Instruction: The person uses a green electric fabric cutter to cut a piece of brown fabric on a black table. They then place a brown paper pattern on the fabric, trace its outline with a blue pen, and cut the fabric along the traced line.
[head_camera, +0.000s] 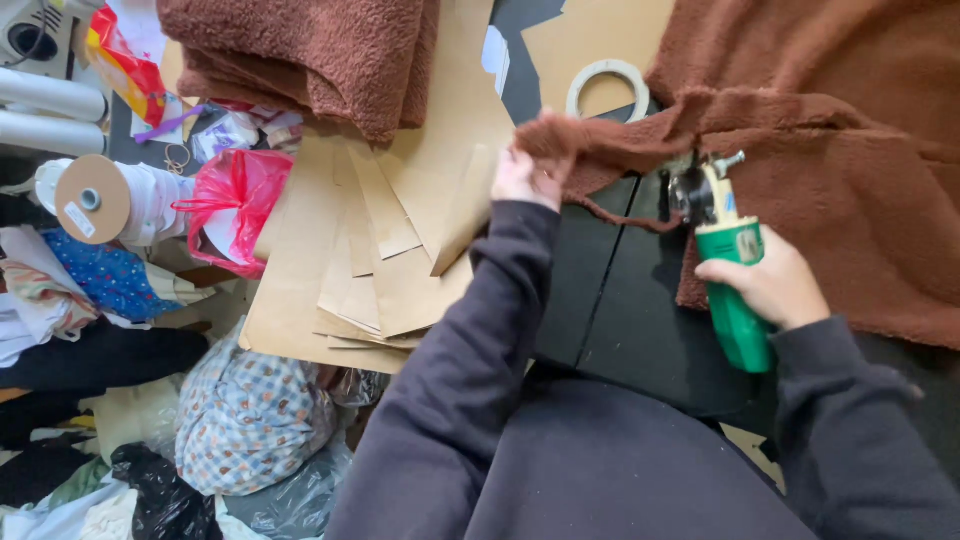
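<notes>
A dark charcoal-purple long-sleeved top of soft, matte knit fabric is worn, its loose, gently creased sleeves ending in plain cuffs at the wrists of the bare left hand (524, 178), toward twelve o'clock, and the bare right hand (768, 284), toward two o'clock.

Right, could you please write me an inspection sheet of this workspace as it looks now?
Surface: black table, partly covered by brown paper pattern pieces.
Job's things: brown fleece fabric lies across the table; a green-handled electric cutter stands at its edge.
Clutter: folded brown fleece, tape roll, red plastic bag, white ribbon spool.
Grips: left hand pinches the fleece edge; right hand closed round the cutter handle.
Cables: nothing seen.
Surroundings: heaps of cloth and a checked fabric bundle lower left.
</notes>
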